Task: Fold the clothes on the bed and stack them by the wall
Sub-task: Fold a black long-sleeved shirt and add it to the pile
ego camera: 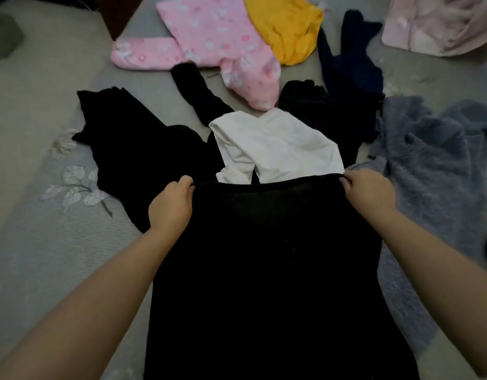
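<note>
The left hand [171, 205] and the right hand [367, 194] each pinch one end of the far edge of a black garment [264, 270], the fingers of each grip curled over the hem, thumbs hidden beneath. Holding both corners apart keeps that edge taut and straight, which I judge serves to square the cloth before a fold. The garment lies on the bed [45, 242] between the forearms, its long axis running from the person outward, its held edge pointing toward the loose pile beyond: a white garment [275, 144] just past the hem, a pink printed piece [209, 37], a yellow one [288, 28], a grey fleece [434, 160] beside the right hand.
</note>
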